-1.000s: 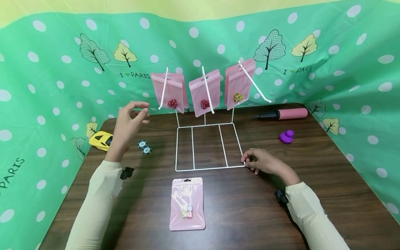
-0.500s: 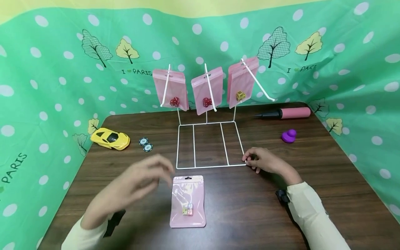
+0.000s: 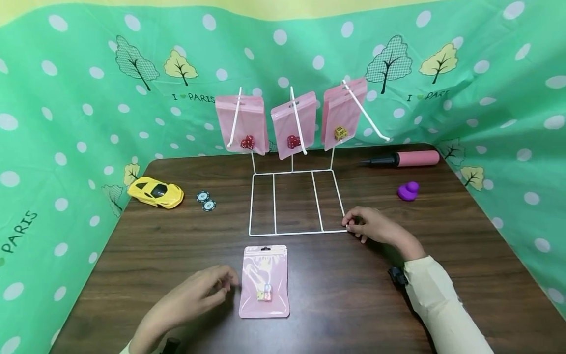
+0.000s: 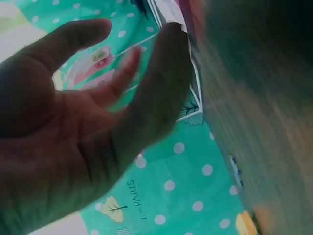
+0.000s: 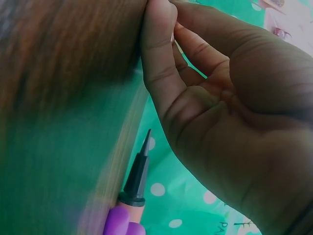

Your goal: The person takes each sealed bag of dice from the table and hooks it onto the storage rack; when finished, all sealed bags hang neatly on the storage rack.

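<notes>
A pink zip pouch (image 3: 276, 265) with dice showing through its front lies flat near the table's middle front. My left hand (image 3: 196, 295) is just left of that pouch, fingers loosely bent and holding nothing; in the left wrist view its thumb and forefinger stand apart. With thumb and fingers, my right hand (image 3: 371, 226) pinches the front right corner of a white wire rack (image 3: 298, 233). Three prongs of the rack carry more pink pouches: a left pouch (image 3: 230, 120) and a middle pouch (image 3: 283, 123) with red dice, and a right pouch (image 3: 333, 110) with yellow dice.
A yellow toy car (image 3: 156, 192) and two poker chips (image 3: 205, 200) are on the left side of the table. To the right are a purple rubber duck (image 3: 408, 191) and a pink and black hand pump (image 3: 415, 158). A green dotted curtain (image 3: 283, 44) surrounds the table.
My left hand has come down from beside the left hanging pouch to the table, left of the lying pouch. The right hand keeps its grip on the rack corner.
</notes>
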A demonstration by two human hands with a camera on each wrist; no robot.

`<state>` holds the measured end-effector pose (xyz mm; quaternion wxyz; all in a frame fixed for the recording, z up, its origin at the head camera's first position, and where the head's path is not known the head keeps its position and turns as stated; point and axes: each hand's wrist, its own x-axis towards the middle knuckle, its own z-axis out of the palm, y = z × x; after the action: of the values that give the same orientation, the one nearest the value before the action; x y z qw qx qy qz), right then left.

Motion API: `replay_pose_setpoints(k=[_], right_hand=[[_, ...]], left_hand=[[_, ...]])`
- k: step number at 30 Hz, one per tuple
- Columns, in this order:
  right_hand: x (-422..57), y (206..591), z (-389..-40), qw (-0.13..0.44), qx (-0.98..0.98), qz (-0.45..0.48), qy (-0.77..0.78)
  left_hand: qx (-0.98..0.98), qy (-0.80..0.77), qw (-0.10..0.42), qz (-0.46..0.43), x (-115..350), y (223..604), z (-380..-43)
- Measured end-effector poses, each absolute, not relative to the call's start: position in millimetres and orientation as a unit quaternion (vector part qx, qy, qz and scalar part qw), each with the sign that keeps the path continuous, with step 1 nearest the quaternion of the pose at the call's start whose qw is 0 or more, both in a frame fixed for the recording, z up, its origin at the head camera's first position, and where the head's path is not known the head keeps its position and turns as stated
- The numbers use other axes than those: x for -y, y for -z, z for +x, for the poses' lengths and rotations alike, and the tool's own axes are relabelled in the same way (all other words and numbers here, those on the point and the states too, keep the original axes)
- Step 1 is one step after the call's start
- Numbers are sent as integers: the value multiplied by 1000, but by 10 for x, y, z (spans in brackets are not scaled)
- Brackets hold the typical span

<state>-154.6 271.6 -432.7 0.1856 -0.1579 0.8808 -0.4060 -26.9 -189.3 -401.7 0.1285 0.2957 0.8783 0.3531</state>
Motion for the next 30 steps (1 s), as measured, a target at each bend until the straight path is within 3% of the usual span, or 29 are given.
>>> replay_pose_setpoints(k=[4, 9, 16, 26, 30], right_hand=[[-2708, 4323, -1540, 186, -880, -160, 406], [-2700, 4331, -1551, 190, -877, -161, 411], [-2692, 4313, -1558, 186, -878, -162, 410], [-2676, 4297, -1547, 185, -879, -155, 411], [-2678, 4297, -1549, 184, -881, -155, 409]], left_hand=[[-921, -324, 145, 160, 1764, 4064, -254], [-951, -264, 142, 80, 1505, 4114, -256], [-970, -216, 60, 97, 1218, 4234, -244], [-962, -227, 3, 152, 1221, 4493, -291], [-947, -278, -4, 160, 1239, 4428, -337]])
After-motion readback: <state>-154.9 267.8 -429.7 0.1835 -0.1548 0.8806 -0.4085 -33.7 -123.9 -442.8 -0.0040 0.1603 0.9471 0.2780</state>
